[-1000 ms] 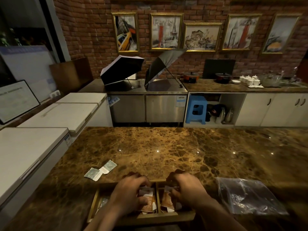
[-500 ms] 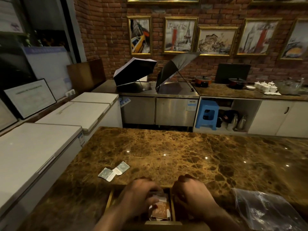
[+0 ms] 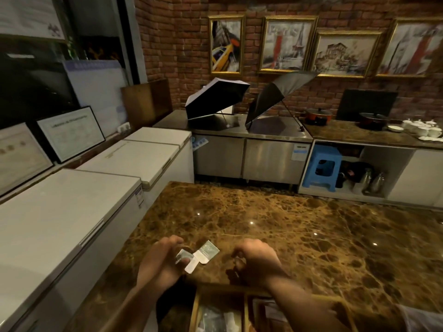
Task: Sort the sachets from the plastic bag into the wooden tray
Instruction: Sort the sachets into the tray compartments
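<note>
Two pale green sachets lie on the marble counter beyond the tray, one on the left (image 3: 183, 255) and one on the right (image 3: 207, 250), with white tabs between them. My left hand (image 3: 161, 264) pinches the left sachet between thumb and fingers. My right hand (image 3: 257, 261) hovers just to the right of them, fingers loosely curled downward, with nothing seen in it. The wooden tray (image 3: 245, 307) sits at the bottom edge below both hands, with sachets in its compartments. A corner of the plastic bag (image 3: 423, 319) shows at the bottom right.
White chest freezers (image 3: 60, 224) run along the counter's left edge. The brown marble counter (image 3: 299, 236) stretches ahead and to the right. Beyond a gap stand steel cabinets with two open umbrellas (image 3: 217, 97) on top.
Both hands left the tray and moved forward to the green sachets. The left hand has taken hold of one. The view swung left, pushing the bag almost out of frame.
</note>
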